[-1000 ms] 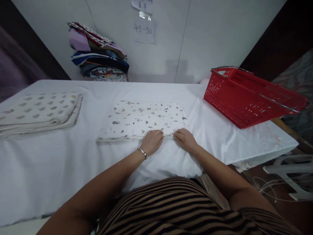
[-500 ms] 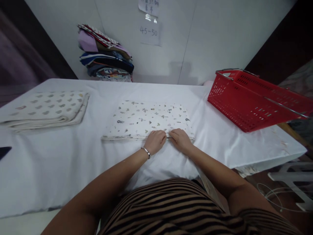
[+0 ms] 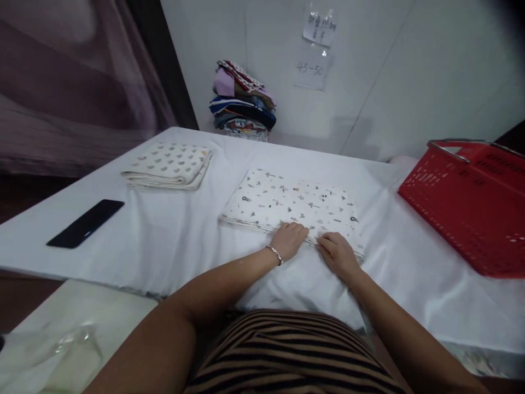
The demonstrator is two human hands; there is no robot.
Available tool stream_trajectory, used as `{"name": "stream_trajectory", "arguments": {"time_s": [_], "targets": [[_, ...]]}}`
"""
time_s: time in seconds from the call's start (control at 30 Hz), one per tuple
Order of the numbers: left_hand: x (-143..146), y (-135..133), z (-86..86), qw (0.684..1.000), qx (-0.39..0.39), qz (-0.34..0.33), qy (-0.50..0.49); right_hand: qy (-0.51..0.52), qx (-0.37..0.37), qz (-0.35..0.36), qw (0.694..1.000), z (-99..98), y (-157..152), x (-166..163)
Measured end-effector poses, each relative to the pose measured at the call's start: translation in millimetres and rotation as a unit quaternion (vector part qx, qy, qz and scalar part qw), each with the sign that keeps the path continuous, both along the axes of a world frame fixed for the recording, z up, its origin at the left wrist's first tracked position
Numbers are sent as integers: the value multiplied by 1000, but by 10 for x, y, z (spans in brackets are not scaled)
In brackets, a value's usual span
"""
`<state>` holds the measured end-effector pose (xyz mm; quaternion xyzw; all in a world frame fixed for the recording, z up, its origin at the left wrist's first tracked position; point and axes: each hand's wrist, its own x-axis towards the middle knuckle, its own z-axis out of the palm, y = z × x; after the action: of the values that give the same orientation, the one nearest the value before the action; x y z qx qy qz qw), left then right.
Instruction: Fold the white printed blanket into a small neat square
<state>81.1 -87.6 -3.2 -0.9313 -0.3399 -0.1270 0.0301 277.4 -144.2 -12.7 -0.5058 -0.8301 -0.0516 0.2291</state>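
A white folded cloth (image 3: 295, 202) printed with small scattered motifs lies flat on the white-covered table. My left hand (image 3: 289, 239), with a silver bracelet at the wrist, is closed on the middle of its near folded edge. Just to the right, my right hand (image 3: 338, 254) has its fingers curled on the same edge, closer to the cloth's right corner. A small gap separates the two hands. Both thumbs are mostly hidden from this angle.
Another folded cloth (image 3: 172, 167), with grey leaf-like prints, lies on the table's left. Nearer me is a black phone-like slab (image 3: 86, 223). A red perforated basket (image 3: 467, 213) stands at right. Stacked folded textiles (image 3: 244, 104) sit by the wall behind the table (image 3: 172, 230).
My view has swung left, so the whole black slab shows and the basket is partly cut off. My hands remain on the cloth's near edge, a little farther apart.
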Motion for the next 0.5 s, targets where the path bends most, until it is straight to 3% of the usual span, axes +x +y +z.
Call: {"name": "stream_trajectory", "arguments": {"time_s": [0.5], "targets": [[-711,174,40,994,-4,112,0,-5,15,9,1000,-82,-2,28]]}}
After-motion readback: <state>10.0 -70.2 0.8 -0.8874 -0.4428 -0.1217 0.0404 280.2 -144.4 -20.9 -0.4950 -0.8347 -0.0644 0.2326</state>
